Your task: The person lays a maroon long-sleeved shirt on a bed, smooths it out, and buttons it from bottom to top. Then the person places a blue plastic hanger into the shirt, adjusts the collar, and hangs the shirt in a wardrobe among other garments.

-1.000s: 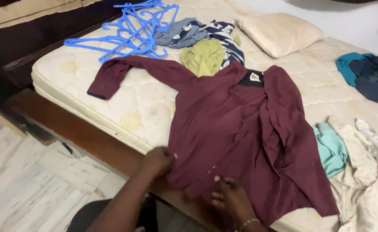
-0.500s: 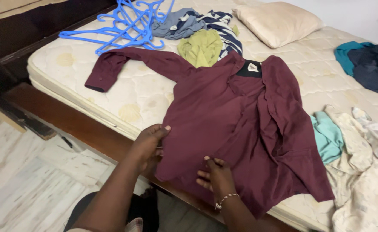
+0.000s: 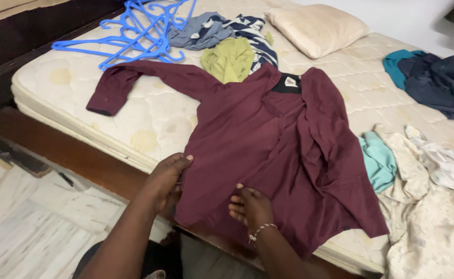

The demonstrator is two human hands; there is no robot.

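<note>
Head view shows a maroon long-sleeved shirt (image 3: 278, 155) spread front-up on a bare quilted mattress (image 3: 149, 116), its collar toward the pillow (image 3: 315, 28) and its hem hanging just over the near edge of the bed. The left hand (image 3: 167, 178) has its fingers (image 3: 178, 160) curled over the shirt's lower left side seam, pinching the cloth at the edge; the right hand (image 3: 250, 206) lies on the lower front near the hem, fingers bent and pressing into the fabric, though whether they actually nip a fold I cannot tell. One sleeve (image 3: 134, 82) stretches out to the left across the mattress; the other side of the shirt is folded in on itself with heavy creases. The cloth looks thin, light and limp, with no stiffness of its own: it will sag and drape wherever it is unsupported, and it rumples easily, as the wrinkles down the right panel suggest. It seems to grip well enough, not slippery. The surest holds are probably the doubled places, such as side seams, hem, shoulders and collar band, taken at two points so the panel stays flat. Near the collar lie an olive-green garment (image 3: 229, 59), a navy-striped garment (image 3: 255, 36) and blue plastic hangers (image 3: 134, 31); a teal cloth (image 3: 377, 160) and pale crumpled laundry (image 3: 433, 206) sit just beside the shirt on the right.
</note>
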